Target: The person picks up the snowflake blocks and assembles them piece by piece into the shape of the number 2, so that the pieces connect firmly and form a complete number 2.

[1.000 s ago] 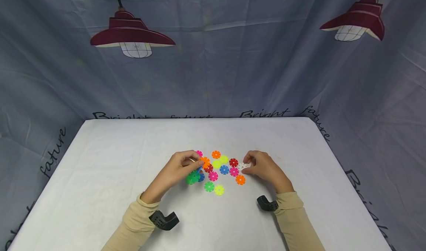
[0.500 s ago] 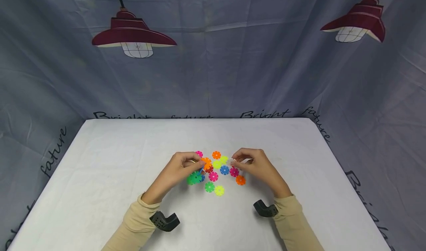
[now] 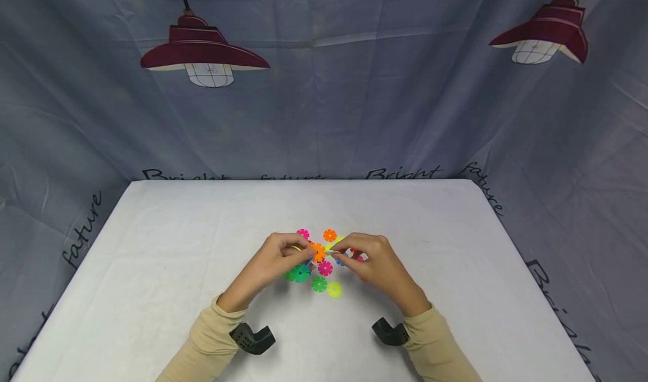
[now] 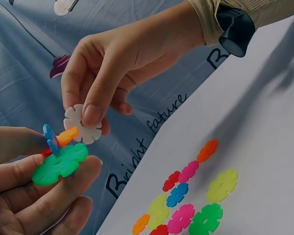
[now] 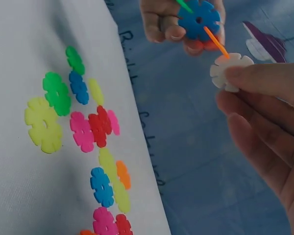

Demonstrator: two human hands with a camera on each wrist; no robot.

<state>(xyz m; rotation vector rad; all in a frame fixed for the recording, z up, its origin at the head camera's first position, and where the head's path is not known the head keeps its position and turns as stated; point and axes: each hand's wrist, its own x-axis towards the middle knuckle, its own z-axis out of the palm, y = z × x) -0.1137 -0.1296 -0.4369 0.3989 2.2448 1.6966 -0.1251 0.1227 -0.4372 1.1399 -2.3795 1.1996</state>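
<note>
My left hand pinches a small cluster of plastic snowflake discs slotted together. A blue disc is in its middle, with a green disc and an orange disc standing out from it. Some red also shows by those fingers. Between thumb and fingers, my right hand pinches a white snowflake disc. Its notched edge meets the orange disc's rim in both wrist views. Part of the white disc is covered by the right thumb. Both hands are raised over the loose discs.
Several loose discs lie flat on the white table, among them a pink disc, a green disc and a yellow disc. Some overlap. A grey-blue printed cloth hangs behind the table's far edge.
My right hand has lifted the white disc from the right side of the pile and brought it left to the orange disc. My left hand has shifted slightly right with its cluster.
</note>
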